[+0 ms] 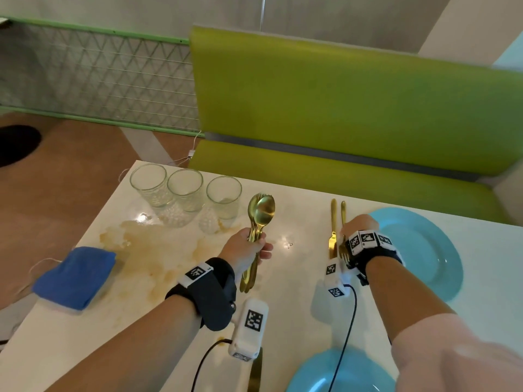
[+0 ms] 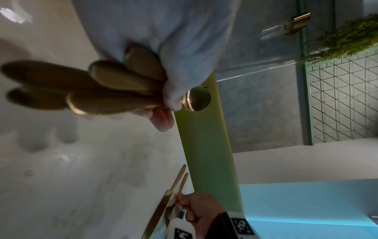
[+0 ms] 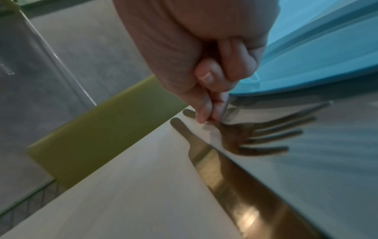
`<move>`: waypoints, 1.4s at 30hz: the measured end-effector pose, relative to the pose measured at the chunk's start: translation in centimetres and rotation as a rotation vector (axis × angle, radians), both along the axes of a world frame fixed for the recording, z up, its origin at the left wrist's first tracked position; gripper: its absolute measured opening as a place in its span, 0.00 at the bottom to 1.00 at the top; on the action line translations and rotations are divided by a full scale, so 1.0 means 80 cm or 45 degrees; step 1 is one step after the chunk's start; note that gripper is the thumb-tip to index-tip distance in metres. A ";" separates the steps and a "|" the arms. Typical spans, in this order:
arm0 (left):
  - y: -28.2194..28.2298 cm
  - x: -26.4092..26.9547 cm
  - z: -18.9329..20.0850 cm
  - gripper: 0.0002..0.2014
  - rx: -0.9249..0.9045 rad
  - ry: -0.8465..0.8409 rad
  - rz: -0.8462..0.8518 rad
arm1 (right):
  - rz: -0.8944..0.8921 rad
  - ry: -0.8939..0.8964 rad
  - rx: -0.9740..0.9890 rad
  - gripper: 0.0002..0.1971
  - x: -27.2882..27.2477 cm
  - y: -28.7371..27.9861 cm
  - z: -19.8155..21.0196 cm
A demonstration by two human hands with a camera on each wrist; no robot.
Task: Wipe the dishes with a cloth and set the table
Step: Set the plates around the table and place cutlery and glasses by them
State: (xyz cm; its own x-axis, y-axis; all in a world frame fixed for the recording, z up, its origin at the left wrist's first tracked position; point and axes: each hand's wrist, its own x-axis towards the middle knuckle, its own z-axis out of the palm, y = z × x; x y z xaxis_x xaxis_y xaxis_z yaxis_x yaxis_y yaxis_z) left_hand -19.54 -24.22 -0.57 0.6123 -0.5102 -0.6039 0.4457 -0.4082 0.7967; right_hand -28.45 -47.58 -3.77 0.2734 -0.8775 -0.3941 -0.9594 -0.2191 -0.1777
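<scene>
My left hand (image 1: 256, 244) grips a bunch of several gold spoons (image 1: 261, 210) by the handles, bowls up, above the table's middle. Their handle ends (image 2: 114, 90) fan out under my left hand (image 2: 169, 100). On the right, my right hand (image 1: 346, 232) pinches the gold fork (image 1: 343, 213) at its neck, beside a gold knife (image 1: 333, 233), just left of the far blue plate (image 1: 424, 250). Up close, the fingertips (image 3: 206, 113) squeeze the fork (image 3: 255, 137), whose tines are blurred. The knife (image 3: 225, 174) lies flat. A folded blue cloth (image 1: 75, 275) sits at the left edge.
Three empty glasses (image 1: 185, 193) stand in a row at the back left. A brownish stain (image 1: 147, 244) marks the white table (image 1: 113, 335). A second blue plate (image 1: 339, 374) and another gold knife (image 1: 256, 372) lie at the near edge. A green bench (image 1: 339, 108) stands behind.
</scene>
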 end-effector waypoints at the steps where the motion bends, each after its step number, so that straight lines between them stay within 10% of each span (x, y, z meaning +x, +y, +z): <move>1: 0.001 0.001 0.000 0.07 -0.008 0.014 0.001 | 0.024 0.028 -0.012 0.17 0.002 0.000 -0.002; 19: 0.015 -0.027 0.025 0.08 -0.137 0.209 -0.017 | 0.427 -0.429 0.229 0.13 -0.033 0.161 0.083; 31: 0.098 -0.077 0.075 0.10 -0.195 0.018 -0.519 | 0.106 -0.617 -0.027 0.06 -0.098 0.307 0.133; 42: 0.146 -0.110 0.076 0.10 -0.219 -0.066 -0.849 | -0.633 -1.113 0.432 0.07 -0.140 0.382 0.132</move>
